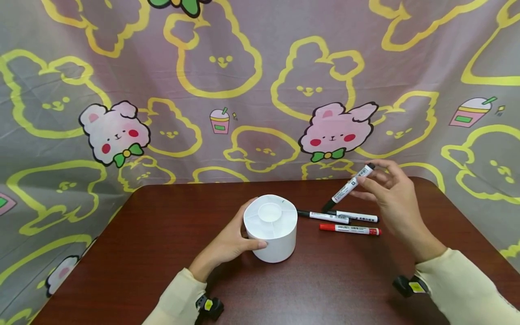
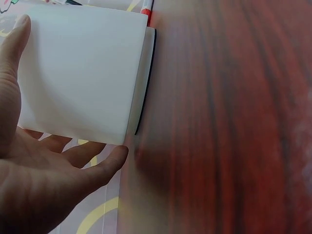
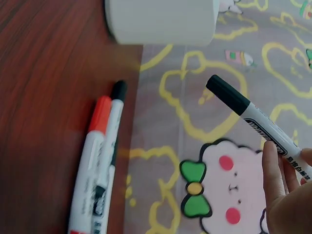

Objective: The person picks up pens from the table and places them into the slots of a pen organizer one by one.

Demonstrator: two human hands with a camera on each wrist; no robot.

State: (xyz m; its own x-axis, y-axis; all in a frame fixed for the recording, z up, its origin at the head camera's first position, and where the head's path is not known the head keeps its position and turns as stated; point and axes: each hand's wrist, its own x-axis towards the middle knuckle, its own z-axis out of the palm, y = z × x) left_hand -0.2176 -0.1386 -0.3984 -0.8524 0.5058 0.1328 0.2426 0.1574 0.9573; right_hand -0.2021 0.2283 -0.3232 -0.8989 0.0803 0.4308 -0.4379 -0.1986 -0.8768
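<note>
My left hand holds a white round pen holder from its left side. The thumb lies across its front, and the other fingers are mostly hidden behind it. Its top is divided into compartments around a round middle one. To the right, my right hand pinches a white whiteboard marker above the table. That marker slants, with its black cap down toward the left. Below it lie two black-capped markers, one to the left of the other, and a red-capped marker in front.
The dark red-brown wooden table has rounded far corners. A patterned curtain with cartoon bears hangs right behind the table and around its sides. Each wrist wears a small black camera; the left one is near the table's front.
</note>
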